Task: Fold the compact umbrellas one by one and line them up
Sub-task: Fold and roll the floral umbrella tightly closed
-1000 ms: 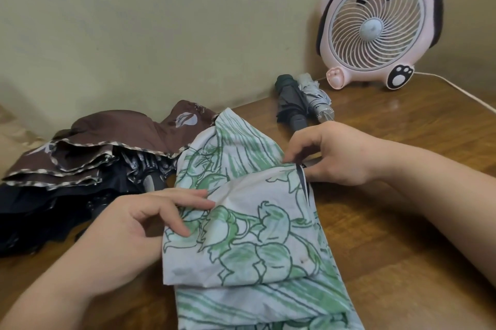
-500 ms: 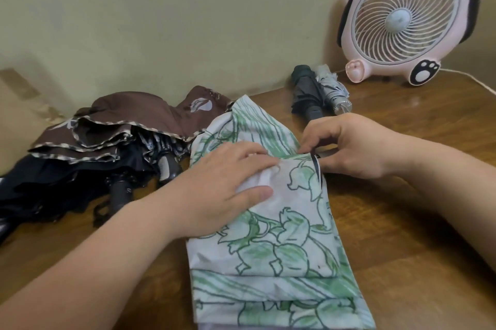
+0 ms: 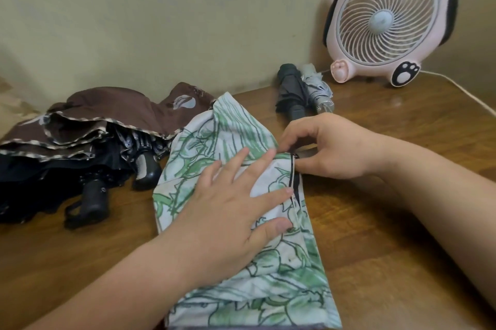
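A white umbrella with green flower print lies collapsed along the middle of the wooden table. My left hand rests flat on its canopy with fingers spread, pressing the cloth down. My right hand pinches the canopy's dark-edged flap at the umbrella's right side. Two folded umbrellas lie side by side by the wall: a dark grey one and a silver patterned one. To the left sit an unfolded brown umbrella and a black one with their handles pointing toward me.
A pink animal-shaped desk fan stands at the back right against the wall, its white cord running off to the right. The beige wall closes the table's far side.
My left hand slid from the umbrella's left edge onto the top of the canopy and flattened out there. My right hand kept its pinch on the flap. The view shifted slightly.
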Motion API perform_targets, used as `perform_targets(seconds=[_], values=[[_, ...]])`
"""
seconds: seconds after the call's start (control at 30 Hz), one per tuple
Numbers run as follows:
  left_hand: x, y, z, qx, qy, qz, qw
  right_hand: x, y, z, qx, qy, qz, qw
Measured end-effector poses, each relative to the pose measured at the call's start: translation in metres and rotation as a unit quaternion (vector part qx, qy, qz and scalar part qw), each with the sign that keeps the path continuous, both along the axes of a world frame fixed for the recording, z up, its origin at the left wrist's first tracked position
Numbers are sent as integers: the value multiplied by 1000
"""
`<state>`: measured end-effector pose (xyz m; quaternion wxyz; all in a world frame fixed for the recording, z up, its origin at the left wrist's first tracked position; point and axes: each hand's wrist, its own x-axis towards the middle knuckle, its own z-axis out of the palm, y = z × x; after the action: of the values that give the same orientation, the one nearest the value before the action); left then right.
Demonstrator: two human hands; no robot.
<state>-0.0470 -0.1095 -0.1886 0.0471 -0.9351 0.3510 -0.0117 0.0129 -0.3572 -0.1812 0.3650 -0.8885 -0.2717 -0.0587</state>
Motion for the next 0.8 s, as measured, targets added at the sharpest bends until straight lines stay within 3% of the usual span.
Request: perform_targets(seconds=[0.23, 0.43, 0.63, 0.73, 0.8], values=[[-5, -3, -4, -7, -2, 7, 1000, -2, 2, 3, 52, 51, 4, 997], [-5, -3, -6, -21, 5, 14, 1000, -5, 13, -2, 23, -17, -13, 1000], [5, 14, 13, -223, 45, 55, 972, -4, 7, -1, -14, -20, 4, 1000], [18, 33, 24, -160, -14, 68, 985, -2, 6, 0, -3, -3, 2, 1000], [22, 42, 24, -90, -8, 77, 993, -2, 6, 1, -2, 5, -1, 1000]])
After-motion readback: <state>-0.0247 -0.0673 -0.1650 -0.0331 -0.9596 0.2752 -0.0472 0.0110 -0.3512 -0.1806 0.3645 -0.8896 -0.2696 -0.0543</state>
